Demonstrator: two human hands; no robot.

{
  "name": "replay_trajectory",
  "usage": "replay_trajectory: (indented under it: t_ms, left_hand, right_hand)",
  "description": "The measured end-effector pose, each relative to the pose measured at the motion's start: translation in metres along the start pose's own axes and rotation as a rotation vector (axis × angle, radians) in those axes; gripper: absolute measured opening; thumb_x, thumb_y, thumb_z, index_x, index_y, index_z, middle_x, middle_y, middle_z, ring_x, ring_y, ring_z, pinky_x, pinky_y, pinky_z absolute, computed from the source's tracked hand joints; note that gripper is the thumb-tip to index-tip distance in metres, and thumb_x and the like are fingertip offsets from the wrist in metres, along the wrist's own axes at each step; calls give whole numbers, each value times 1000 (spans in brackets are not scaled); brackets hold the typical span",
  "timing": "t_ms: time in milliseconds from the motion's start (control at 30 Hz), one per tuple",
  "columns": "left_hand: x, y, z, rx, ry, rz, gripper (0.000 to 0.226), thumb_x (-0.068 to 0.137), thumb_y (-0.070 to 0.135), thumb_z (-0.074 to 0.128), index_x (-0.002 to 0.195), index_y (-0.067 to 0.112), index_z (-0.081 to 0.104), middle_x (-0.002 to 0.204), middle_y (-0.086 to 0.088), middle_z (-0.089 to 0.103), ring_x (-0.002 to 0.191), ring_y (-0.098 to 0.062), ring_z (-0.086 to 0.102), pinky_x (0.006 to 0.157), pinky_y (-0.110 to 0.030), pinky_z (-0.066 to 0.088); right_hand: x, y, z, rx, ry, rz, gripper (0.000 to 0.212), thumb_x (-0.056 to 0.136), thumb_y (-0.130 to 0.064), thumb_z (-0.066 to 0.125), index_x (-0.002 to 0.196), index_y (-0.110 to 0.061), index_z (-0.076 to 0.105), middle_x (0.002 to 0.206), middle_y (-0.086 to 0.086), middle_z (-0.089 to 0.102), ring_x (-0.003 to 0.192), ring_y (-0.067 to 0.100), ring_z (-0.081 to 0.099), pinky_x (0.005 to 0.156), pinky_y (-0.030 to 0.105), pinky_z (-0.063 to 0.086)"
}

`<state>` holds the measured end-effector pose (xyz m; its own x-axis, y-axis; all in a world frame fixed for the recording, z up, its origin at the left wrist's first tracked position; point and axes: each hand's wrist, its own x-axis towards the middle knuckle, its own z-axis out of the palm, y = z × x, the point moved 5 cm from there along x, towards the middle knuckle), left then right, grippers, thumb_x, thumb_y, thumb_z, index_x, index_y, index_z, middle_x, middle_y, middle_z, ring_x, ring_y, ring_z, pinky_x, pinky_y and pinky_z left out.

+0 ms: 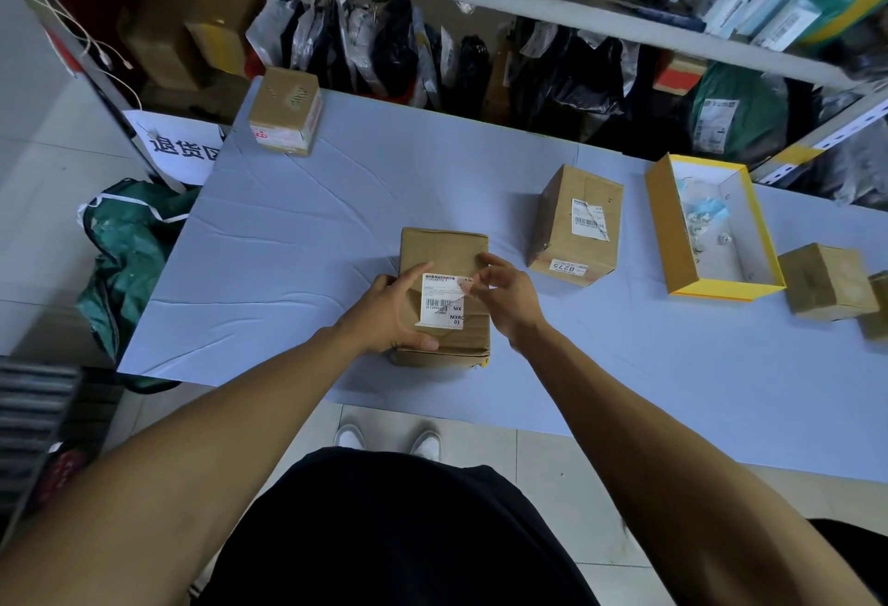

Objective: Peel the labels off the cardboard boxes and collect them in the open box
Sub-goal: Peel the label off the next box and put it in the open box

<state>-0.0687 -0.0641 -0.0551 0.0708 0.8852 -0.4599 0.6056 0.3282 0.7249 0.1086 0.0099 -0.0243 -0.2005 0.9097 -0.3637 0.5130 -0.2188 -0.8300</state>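
Note:
A cardboard box point(444, 250) stands on the table's near middle, with a white barcode label point(439, 303) on its top face. My left hand point(389, 312) grips the box's left side, thumb along its front edge. My right hand point(504, 293) pinches the label's upper right corner, which is lifted and curled. To the right stands a second cardboard box point(560, 202) with a torn label point(588, 219). The open yellow box point(672, 231) at the right holds several peeled label scraps.
Another labelled box point(283, 110) stands at the table's far left corner. Two small plain boxes point(826, 281) sit at the right edge. A light blue cloth point(298, 240) covers the table. Shelves with parcels point(576, 62) run behind. A green sack point(129, 245) lies on the floor at left.

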Motion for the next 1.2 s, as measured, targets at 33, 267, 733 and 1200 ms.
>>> replay_trajectory:
  t_ms: [33,267,733,1200]
  left_hand:
    - [0,0,0,4,2,2,121,54,51,89,147,52,10,138,-11,33,129,-27,40,109,-38,37]
    - [-1,1,0,14,-9,-11,122,58,49,88,150,45,9,140,-10,32,131,-26,39,107,-32,35]
    - [4,8,-16,89,-70,7,114,68,29,86,152,42,10,152,-3,40,134,-21,42,102,-26,38]
    - [-34,3,-3,-346,258,-532,64,78,27,78,121,10,34,124,-14,52,102,-35,63,68,-43,60]
  right_hand:
    - [0,0,-1,10,-3,4,19,80,-20,75,70,-7,66,142,-4,50,109,16,60,95,41,50]
    - [4,0,-5,228,27,-26,21,81,-20,74,63,-18,65,130,-3,57,115,23,60,92,42,48]
    - [3,-18,16,-900,-223,-508,99,75,-54,68,152,-39,7,161,-2,15,147,27,10,113,56,24]
    - [20,-31,11,-1109,-359,-420,131,58,-74,73,149,-39,-15,161,-11,7,142,34,15,103,56,37]
